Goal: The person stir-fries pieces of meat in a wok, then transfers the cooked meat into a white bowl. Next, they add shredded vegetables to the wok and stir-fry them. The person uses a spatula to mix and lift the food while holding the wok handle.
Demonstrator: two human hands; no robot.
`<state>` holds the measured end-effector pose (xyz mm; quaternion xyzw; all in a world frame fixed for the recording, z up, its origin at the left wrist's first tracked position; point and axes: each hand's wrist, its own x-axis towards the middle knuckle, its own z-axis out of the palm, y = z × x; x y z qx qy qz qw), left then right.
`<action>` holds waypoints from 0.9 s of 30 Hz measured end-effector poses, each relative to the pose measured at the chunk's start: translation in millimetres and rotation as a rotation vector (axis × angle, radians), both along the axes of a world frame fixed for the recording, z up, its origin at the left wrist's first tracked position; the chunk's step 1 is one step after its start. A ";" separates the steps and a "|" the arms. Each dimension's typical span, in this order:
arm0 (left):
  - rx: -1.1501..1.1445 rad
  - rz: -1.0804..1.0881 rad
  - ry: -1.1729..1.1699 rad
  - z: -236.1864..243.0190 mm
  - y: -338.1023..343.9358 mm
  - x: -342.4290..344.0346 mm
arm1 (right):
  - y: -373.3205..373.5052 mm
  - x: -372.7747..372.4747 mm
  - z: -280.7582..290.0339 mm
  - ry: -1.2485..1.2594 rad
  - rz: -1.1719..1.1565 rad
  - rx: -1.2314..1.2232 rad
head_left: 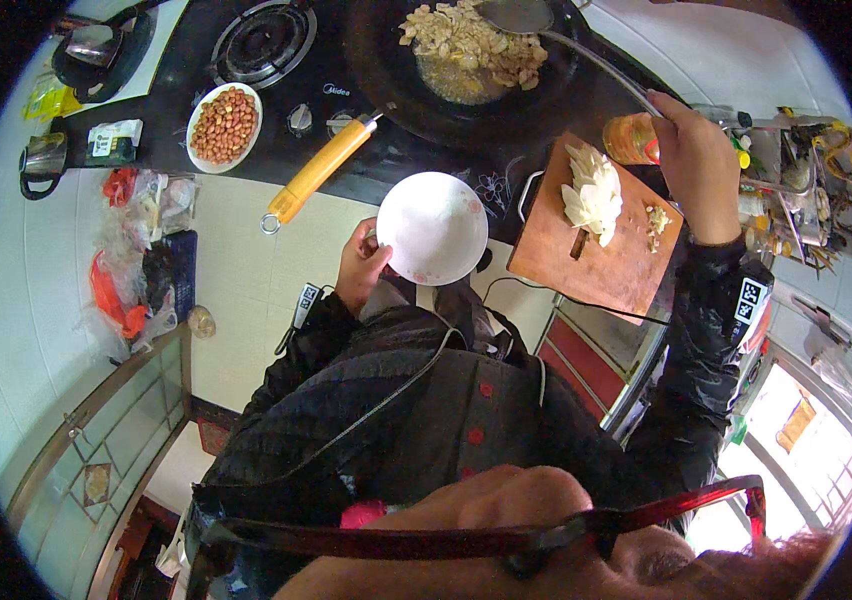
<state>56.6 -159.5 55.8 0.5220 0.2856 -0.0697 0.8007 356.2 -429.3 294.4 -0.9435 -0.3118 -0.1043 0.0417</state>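
My left hand [360,270] grips the rim of a white bowl [433,229] with small pink flower marks, held in front of the stove's near edge. The bowl looks empty. My right hand [696,165] is closed around the handle of a metal wok spatula [601,62]. The spatula's head rests at the far side of a black wok [386,85], touching or just above a heap of cooked, sliced meat [473,45]. Some liquid pools below the meat. The wok's wooden handle [321,172] points toward me, left of the bowl.
Right of the bowl, a wooden cutting board [601,265] carries white slices [591,195] and chopped bits [657,225]. A plate of peanuts [224,128] stands by the left burner [264,42]. A jar [630,138] and a crowded rack [796,180] are at right.
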 end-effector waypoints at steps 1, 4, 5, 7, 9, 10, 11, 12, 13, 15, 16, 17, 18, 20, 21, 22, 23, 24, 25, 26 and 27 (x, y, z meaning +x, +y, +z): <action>0.025 -0.021 0.007 1.6 0.6 0.8 | -0.4 1.5 -1.7 0.047 -0.025 0.010; 0.018 0.009 0.018 4.0 -3.0 1.6 | -0.4 -2.5 3.3 0.232 -0.008 -0.044; 0.004 0.034 0.032 3.9 -4.7 1.0 | -3.6 -7.1 11.3 0.315 0.005 -0.073; -0.035 0.071 -0.027 1.9 -6.4 0.4 | -8.5 -12.4 29.3 0.342 0.037 -0.071; 0.034 0.010 0.009 -1.9 -4.4 0.9 | -12.6 -10.9 45.1 0.335 0.027 -0.109; 0.064 -0.022 0.006 -3.6 -3.8 1.0 | -14.5 -8.3 50.6 0.331 -0.025 -0.146; 0.061 -0.020 0.015 -4.9 -4.3 0.8 | -15.9 -4.7 53.8 0.312 -0.032 -0.160; 0.057 -0.017 0.025 -5.3 -5.1 0.2 | -17.2 -1.2 55.3 0.281 -0.013 -0.159; 0.041 -0.015 0.071 -5.2 -6.2 -0.2 | -17.4 4.3 54.2 0.209 -0.003 -0.165; 0.056 0.012 0.034 -3.0 -10.5 -0.5 | -19.1 15.2 51.5 0.036 0.083 -0.229; 0.028 0.028 0.013 -1.3 -12.9 0.0 | -20.5 20.9 50.3 -0.046 0.079 -0.281; 0.049 0.039 0.040 0.4 -14.9 1.1 | -22.3 27.0 49.9 -0.075 0.111 -0.275; 0.040 0.053 0.044 2.0 -16.7 2.2 | -23.8 34.1 48.2 -0.081 0.108 -0.324; 0.023 0.079 0.054 5.1 -19.4 3.9 | -26.1 52.1 42.5 -0.154 0.170 -0.379; 0.015 0.089 0.059 6.4 -20.4 4.1 | -28.0 62.5 38.8 -0.103 0.206 -0.347; -0.006 0.103 0.068 7.5 -21.2 3.9 | -28.2 72.7 28.8 0.047 0.149 -0.316; 0.012 0.105 0.067 8.4 -21.9 3.4 | -27.0 81.4 12.6 0.152 0.154 -0.250; 0.017 0.110 0.067 9.0 -22.4 2.8 | -26.2 88.4 -6.6 0.257 0.133 -0.180; 0.011 0.114 0.064 9.6 -22.7 2.5 | -23.1 92.2 -31.8 0.410 0.162 -0.021; 0.035 0.107 0.053 10.5 -23.2 2.0 | -22.0 90.7 -57.1 0.583 0.089 0.092; 0.049 0.099 0.044 12.1 -23.7 1.3 | -24.5 84.8 -79.2 0.581 0.120 0.207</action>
